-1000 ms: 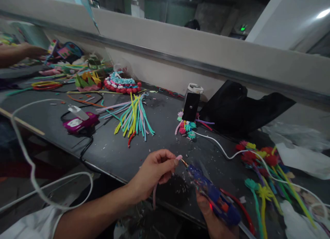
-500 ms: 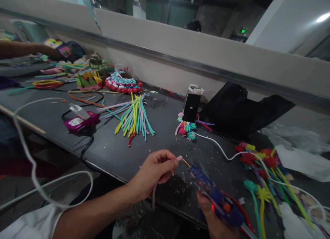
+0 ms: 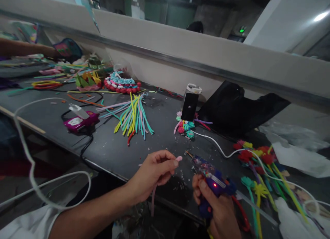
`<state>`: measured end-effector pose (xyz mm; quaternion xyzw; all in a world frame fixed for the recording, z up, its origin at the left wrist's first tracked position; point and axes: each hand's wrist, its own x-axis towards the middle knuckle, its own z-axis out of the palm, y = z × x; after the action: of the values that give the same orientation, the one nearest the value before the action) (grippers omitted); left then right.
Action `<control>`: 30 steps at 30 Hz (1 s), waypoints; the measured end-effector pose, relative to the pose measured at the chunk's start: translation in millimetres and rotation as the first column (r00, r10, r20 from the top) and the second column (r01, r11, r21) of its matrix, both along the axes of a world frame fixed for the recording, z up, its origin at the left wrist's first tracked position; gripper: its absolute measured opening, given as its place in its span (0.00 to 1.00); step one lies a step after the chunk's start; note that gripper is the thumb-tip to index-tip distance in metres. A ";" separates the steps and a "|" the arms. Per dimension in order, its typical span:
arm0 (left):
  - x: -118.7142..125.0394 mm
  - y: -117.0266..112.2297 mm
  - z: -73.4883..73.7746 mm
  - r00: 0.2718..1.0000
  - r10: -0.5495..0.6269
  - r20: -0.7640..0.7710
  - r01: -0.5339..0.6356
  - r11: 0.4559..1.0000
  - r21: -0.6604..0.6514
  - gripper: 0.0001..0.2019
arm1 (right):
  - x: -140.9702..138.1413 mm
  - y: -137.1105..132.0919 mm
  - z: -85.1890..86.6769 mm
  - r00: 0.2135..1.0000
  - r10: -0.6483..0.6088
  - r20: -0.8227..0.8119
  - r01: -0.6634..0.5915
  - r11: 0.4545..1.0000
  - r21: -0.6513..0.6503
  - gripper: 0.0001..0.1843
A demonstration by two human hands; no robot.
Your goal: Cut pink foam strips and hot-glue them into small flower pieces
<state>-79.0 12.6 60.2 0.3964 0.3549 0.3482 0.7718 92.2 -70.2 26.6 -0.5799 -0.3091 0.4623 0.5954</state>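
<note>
My left hand [image 3: 154,172] pinches a pink pipe cleaner [image 3: 178,158] near its tip, and the long stem hangs down below the table's edge. My right hand [image 3: 219,208] is wrapped round the grip of a blue glue gun [image 3: 210,172] with a red light glowing on it. The gun's nozzle points up and left, a short gap from the pink tip. Both hands hover over the front edge of the dark worktable [image 3: 108,146].
A fan of coloured pipe cleaners [image 3: 134,117] lies mid-table, a magenta device [image 3: 79,121] to its left. A black phone [image 3: 190,106] stands propped, with a white cable [image 3: 219,148] running right. Finished flower stems [image 3: 260,170] lie at right. Another person's arm [image 3: 23,50] reaches in far left.
The glue gun has drawn back from the pink tip and turned, and my right hand has come up into view on its grip. My left hand stays put.
</note>
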 end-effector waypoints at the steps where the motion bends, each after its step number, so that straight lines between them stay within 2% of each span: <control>1: 0.6 -0.4 0.1 1.000 0.002 0.003 -0.002 1.000 0.001 0.11 | 0.1 0.9 1.5 0.998 0.034 -0.047 -0.035 0.999 -0.016 0.17; 4: 2.9 -1.0 0.8 1.000 0.021 -0.003 -0.021 1.000 -0.004 0.11 | 0.8 3.1 4.1 0.983 0.105 -0.154 -0.107 0.994 -0.007 0.17; 11: 7.8 -0.3 0.9 0.996 0.090 0.025 -0.090 0.996 0.001 0.10 | 2.3 3.9 2.2 0.937 0.126 -0.325 -0.121 0.992 0.037 0.19; 14: 9.4 0.8 -1.6 0.991 0.127 0.051 -0.126 0.992 -0.012 0.09 | 2.1 1.6 1.0 0.933 0.149 -0.327 -0.142 0.989 0.044 0.20; 21: 10.9 0.0 -3.5 0.993 0.102 0.053 -0.098 0.992 -0.076 0.11 | -1.2 -4.3 -3.3 0.939 0.149 -0.311 -0.151 0.988 0.018 0.19; 30: 10.9 -1.1 -2.4 0.994 0.089 0.062 -0.085 0.994 -0.068 0.11 | -2.2 -8.3 -7.3 0.975 0.105 -0.198 -0.121 0.990 -0.072 0.21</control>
<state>-68.2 11.5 57.8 0.3435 0.3576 0.3824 0.7797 89.9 -78.5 19.4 -0.5380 -0.2627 0.5621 0.5706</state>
